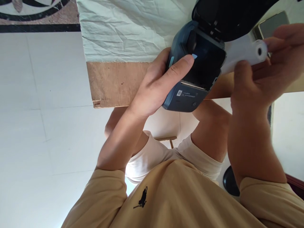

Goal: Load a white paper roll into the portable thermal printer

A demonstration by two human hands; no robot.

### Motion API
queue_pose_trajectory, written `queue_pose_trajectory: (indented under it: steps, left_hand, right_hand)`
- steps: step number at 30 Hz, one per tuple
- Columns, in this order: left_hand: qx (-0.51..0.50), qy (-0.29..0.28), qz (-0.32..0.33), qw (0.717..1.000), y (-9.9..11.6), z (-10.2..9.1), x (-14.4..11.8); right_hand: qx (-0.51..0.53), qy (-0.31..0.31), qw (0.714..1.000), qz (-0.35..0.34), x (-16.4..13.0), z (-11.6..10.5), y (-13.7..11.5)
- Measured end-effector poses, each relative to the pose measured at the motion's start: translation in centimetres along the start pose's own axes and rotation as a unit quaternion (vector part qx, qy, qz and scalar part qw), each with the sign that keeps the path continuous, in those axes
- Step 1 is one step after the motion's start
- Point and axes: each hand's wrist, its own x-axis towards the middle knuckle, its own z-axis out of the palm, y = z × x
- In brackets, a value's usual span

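Observation:
A dark blue label printer (182, 98) is tilted over the table's front edge, its black lid (228, 15) swung up and its compartment exposed. My left hand (163, 76) grips the printer's left side, the thumb reaching over the rim to a small light-blue tab inside. To the right of the printer, my right hand (270, 60) has its fingers around a white paper roll (244, 52) with a dark hole in its core. The roll's left end lies close beside the printer's right wall; whether they touch I cannot tell.
A pale green cloth (125, 31) covers much of the wooden table (114, 82), leaving a bare strip along the front. A grey flat object (273, 25) lies behind my right hand. Below are my knees and a wooden bar (167, 138); a round black object (230, 182) stands at lower right.

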Motion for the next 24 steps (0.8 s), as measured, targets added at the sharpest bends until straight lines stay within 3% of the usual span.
queue_pose_trajectory:
  steps: [9,15,20,24]
  left_hand:
    - [0.021,-0.006,0.011,1.0,-0.2,-0.1,0.2]
    - [0.036,-0.049,0.03,0.998,-0.8,-0.9,0.5]
    - [0.038,-0.068,0.042,0.996,-1.2,-1.4,0.6]
    - [0.016,-0.074,0.045,0.996,-1.3,-1.4,0.7]
  right_hand:
    - [-0.105,-0.036,0.993,0.039,-0.2,-0.7,0.8]
    - [-0.039,-0.07,0.995,0.061,-0.1,-1.0,0.7]
    - [-0.12,-0.074,0.987,0.074,-0.2,-1.2,0.9]
    - [-0.059,-0.078,0.994,0.055,-0.4,-1.2,1.4]
